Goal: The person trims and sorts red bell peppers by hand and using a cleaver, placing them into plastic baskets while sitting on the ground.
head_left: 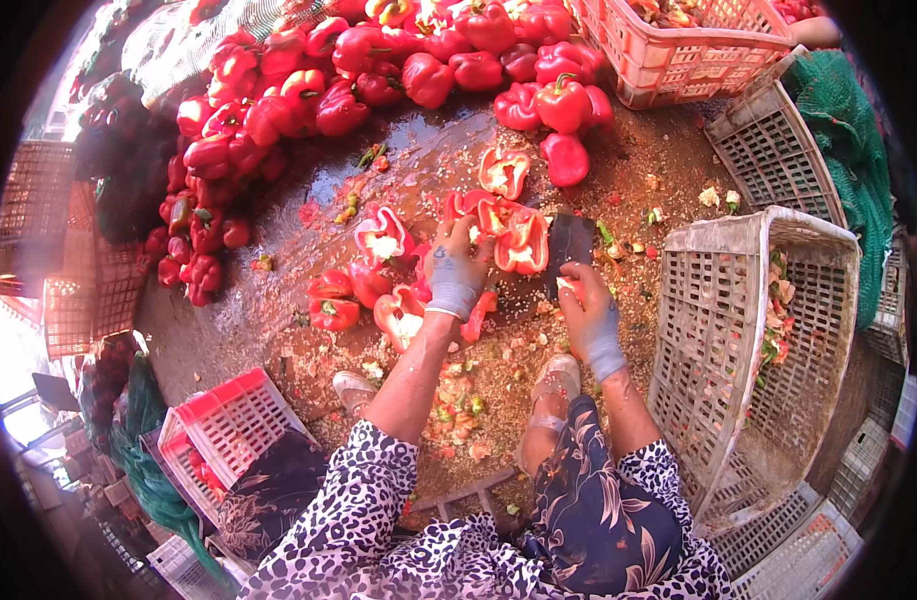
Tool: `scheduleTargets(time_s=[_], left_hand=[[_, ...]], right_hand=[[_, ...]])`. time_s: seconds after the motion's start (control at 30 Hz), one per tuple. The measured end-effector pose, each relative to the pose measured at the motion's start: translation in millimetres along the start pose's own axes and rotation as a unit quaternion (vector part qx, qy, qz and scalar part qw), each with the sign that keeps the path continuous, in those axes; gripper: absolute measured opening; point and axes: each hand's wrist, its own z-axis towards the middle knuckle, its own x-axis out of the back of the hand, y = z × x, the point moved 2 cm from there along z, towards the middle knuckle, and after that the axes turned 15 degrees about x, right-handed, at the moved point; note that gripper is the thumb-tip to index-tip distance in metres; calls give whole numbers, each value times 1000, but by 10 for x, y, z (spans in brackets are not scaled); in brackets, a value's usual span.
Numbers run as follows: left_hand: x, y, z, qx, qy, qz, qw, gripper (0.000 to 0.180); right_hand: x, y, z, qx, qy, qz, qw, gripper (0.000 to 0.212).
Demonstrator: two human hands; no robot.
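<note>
My left hand (458, 268), in a grey fingerless glove, has its fingers curled on a cut red bell pepper (468, 205) in the middle of the floor. Beside it an opened pepper half (523, 240) shows its pale inside. My right hand (588, 318) is closed round a knife with a broad dark blade (572, 243), its handle hidden in the palm. A small red and white pepper scrap (571, 288) shows at the right thumb. More cut peppers lie near the left wrist, including a hollow half (398, 318) and a piece with a white core (383, 236).
Whole red peppers (378, 80) are heaped along the far side and far left. A large grey crate (713, 340) lies tipped at the right, with trimmings inside. A pink crate (678, 60) stands far right, a red-and-white crate (233, 420) near left. Seeds and cores litter the wet floor.
</note>
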Motion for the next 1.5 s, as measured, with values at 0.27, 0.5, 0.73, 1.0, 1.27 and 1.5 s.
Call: scheduleTargets(time_s=[0.27, 0.5, 0.73, 1.0, 1.27, 1.5], left_hand=[[153, -372, 694, -18, 47, 53, 997, 55], [-114, -216, 1015, 51, -208, 67, 974, 55], [-244, -615, 871, 150, -251, -252, 922, 47], [428, -930, 238, 234, -225, -523, 788, 51], [1007, -1237, -876, 268, -167, -727, 610, 31], [1196, -1515, -1684, 236, -157, -769, 573, 39]], right_hand=[[-160, -249, 1016, 36, -157, -189, 969, 33], [-755, 48, 1423, -27, -281, -271, 920, 29], [-658, 500, 1126, -42, -90, -84, 992, 23], [-497, -437, 1052, 31, 43, 197, 979, 12], [-153, -2974, 1562, 224, -77, 286, 928, 15], [-744, -5859, 550, 394, -75, 502, 766, 20]])
